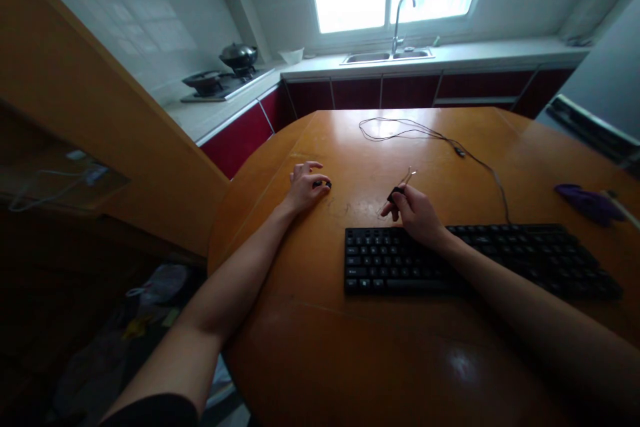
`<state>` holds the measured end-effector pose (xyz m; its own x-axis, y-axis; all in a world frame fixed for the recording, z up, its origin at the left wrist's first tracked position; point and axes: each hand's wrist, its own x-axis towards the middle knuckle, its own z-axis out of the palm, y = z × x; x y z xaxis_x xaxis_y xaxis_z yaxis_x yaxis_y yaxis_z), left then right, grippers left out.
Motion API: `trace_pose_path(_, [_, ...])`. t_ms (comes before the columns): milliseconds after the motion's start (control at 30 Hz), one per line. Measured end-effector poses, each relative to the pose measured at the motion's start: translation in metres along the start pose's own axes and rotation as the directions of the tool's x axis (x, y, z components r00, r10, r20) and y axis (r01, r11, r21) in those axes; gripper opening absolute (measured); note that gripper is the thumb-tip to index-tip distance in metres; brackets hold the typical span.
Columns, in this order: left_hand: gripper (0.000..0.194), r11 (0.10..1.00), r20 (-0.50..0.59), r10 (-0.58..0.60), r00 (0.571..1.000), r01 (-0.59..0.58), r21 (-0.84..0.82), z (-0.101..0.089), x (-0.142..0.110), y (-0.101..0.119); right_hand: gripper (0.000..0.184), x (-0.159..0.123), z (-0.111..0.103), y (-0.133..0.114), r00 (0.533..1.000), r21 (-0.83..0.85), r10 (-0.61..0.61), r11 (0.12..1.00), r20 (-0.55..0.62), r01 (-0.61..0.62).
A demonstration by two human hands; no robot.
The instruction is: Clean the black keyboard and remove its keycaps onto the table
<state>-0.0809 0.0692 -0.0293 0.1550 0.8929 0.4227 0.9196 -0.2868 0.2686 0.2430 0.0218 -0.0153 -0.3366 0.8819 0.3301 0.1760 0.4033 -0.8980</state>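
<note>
On the table's left half, my left hand (pixel 305 188) rests with thumb and index finger curled together around a small black piece (pixel 328 185), keycap-like in size. Another dark bit shows between the fingers, too small to make out. My right hand (pixel 413 210) is closed on a wire keycap puller (pixel 395 194) with a black body; its thin metal prongs point up and away. Beneath that wrist lies a black keyboard (pixel 370 260), its middle partly covered by the hand and forearm.
The keyboard's cable (pixel 493 173) runs back over the wooden table (pixel 300 347) and lies in loops near the far edge. A purple item (pixel 587 203) sits at the right. Beyond are a stove (pixel 230 85), a sink (pixel 367 57) and a cabinet (pixel 150 133) at left.
</note>
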Motion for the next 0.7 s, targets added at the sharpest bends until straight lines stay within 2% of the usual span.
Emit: trace_pose_path(700, [0.013,0.999,-0.006,-0.027,1.0,0.027,0.039,-0.0011,0.0007,-0.0072,0.042,-0.0006,-0.001,-0.0022,0.999,-0.003,0.028,1.0,0.019,-0.028])
